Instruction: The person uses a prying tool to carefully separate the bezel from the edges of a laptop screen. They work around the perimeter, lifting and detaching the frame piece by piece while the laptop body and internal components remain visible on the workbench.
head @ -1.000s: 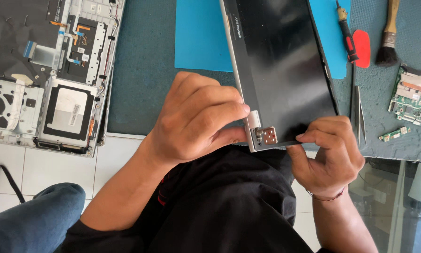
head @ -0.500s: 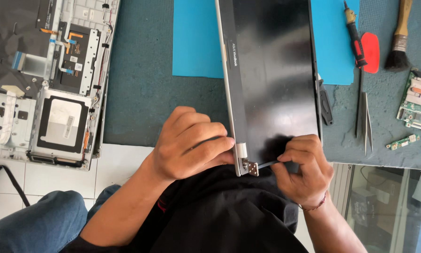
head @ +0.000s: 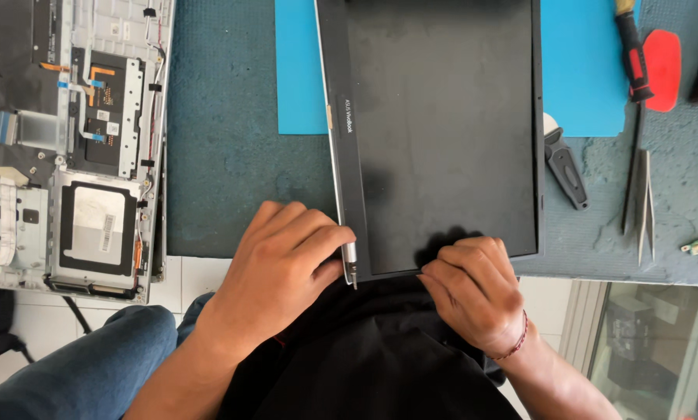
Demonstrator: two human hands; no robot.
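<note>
I see the laptop screen panel now lies flatter on the mat, shifted left. My left hand clamps its hinge corner; my right hand pinches the bottom bezel, its earlier tool gone.

Laptop screen panel matt black, dusty; silver metal hinge edge; rough teal mat; smooth blue sheet.

I see the counter covered with a dark teal mat. On it lie a blue sheet, the laptop screen panel, an opened laptop base at the left, and at the right a red-black screwdriver, tweezers, a red pick and a small black tool.
</note>
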